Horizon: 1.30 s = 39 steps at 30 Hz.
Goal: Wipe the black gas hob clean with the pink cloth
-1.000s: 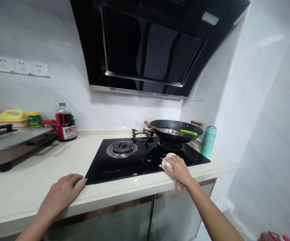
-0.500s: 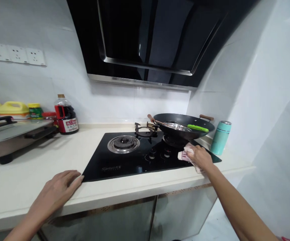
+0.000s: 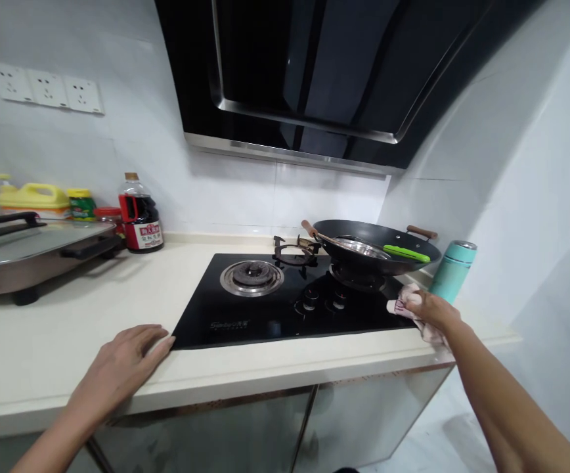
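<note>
My right hand (image 3: 431,309) is closed on a pale pinkish cloth (image 3: 406,303), pressed on the right front corner of the black glass gas stove (image 3: 255,322). My left hand (image 3: 130,358) rests on the counter, fingers loosely curved and apart, thumb tip at the stove's left front corner. Behind the right hand, a black wok (image 3: 364,233) sits on the right burner, holding a metal lid or strainer (image 3: 361,247) and a bright green-handled utensil (image 3: 407,253). The left burner (image 3: 252,277) has no grate on it; a loose grate (image 3: 296,251) lies at the stove's back.
A turquoise flask (image 3: 454,269) stands right of the stove, close to my right hand. On the left are a lidded electric pan (image 3: 43,256), a soy sauce bottle (image 3: 140,220) and a yellow jug (image 3: 33,197). The black range hood (image 3: 305,72) overhangs the stove.
My right hand has slid the cloth rightward, from beside the knobs to the stove's right front corner. My left hand stays by the left corner. The camera view has shifted slightly.
</note>
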Each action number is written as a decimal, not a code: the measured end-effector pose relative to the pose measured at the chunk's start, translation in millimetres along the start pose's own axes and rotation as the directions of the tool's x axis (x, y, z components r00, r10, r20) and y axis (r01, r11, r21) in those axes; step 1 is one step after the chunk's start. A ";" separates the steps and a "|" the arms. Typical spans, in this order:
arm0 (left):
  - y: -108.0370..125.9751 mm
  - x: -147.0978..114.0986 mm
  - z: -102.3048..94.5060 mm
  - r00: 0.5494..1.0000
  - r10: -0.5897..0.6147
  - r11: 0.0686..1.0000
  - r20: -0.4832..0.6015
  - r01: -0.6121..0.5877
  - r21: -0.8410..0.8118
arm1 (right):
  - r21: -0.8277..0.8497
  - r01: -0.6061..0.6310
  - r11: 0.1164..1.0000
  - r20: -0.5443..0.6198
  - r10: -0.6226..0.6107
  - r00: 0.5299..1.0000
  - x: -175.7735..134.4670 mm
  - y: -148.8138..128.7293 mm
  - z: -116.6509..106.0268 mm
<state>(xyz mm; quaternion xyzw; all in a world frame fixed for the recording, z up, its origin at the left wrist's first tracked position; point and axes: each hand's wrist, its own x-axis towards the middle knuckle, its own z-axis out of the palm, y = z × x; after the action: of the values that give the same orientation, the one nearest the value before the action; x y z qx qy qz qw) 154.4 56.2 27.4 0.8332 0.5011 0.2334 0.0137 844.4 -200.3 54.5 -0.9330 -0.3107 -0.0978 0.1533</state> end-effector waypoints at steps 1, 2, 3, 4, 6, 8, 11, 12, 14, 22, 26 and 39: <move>1.0 -0.3 0.4 1.000 0.013 1.000 -0.004 -0.013 0.010 | -0.013 -0.002 1.000 0.004 0.002 1.000 -5.3 -0.7 -1.0; 2.3 -0.4 0.6 1.000 0.031 0.999 -0.006 -0.031 0.022 | -0.027 0.002 1.000 0.007 -0.002 1.000 -10.9 -3.3 -1.5; 4.0 -0.5 0.4 0.999 0.049 0.998 -0.007 -0.049 0.033 | -0.038 0.013 0.999 0.006 -0.012 1.000 -16.8 -7.8 -1.4; 6.0 -0.6 -0.1 0.998 0.061 0.997 -0.008 -0.060 0.042 | -0.043 0.033 0.999 0.001 -0.033 0.999 -22.9 -14.1 -0.8; 10.4 -0.7 -1.8 0.997 0.071 0.996 -0.007 -0.071 0.048 | -0.037 0.109 0.993 -0.002 -0.109 0.994 -35.8 -31.4 1.6; 14.5 -0.9 -4.0 0.997 0.072 0.996 -0.006 -0.072 0.045 | -0.013 0.206 0.978 -0.001 -0.206 0.978 -50.3 -52.7 5.0; 18.7 -1.7 -6.8 0.997 0.073 0.996 -0.007 -0.072 0.049 | 0.035 0.342 0.939 -0.006 -0.342 0.940 -76.6 -86.5 10.1; 19.4 -2.1 -7.5 0.997 0.072 0.996 -0.007 -0.071 0.054 | 0.052 0.384 0.922 -0.012 -0.384 0.923 -86.8 -97.1 11.5; 19.8 -3.0 -8.6 0.998 0.067 0.996 -0.006 -0.066 0.061 | 0.085 0.467 0.880 -0.036 -0.465 0.884 -108.9 -115.8 13.5; 12.2 -0.9 -6.0 0.997 0.073 0.997 -0.011 -0.073 0.022 | 0.216 0.650 0.728 -0.205 -0.617 0.760 -155.9 -113.6 10.7; 11.8 -0.7 -5.0 0.997 0.076 0.997 -0.016 -0.075 0.029 | 0.268 0.412 0.871 -0.220 -0.360 0.906 -121.1 -55.9 -0.6; 28.9 -8.6 -13.4 0.999 0.047 0.997 -0.011 -0.046 0.064 | -0.001 0.163 0.987 -0.146 -0.161 0.976 -119.3 -39.2 8.4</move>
<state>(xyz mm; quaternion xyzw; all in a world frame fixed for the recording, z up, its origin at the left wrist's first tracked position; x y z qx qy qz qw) 169.7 31.8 43.5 0.8431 0.4889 0.2230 -0.0213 727.2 -233.1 22.4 -0.8940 -0.3742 -0.1762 0.1724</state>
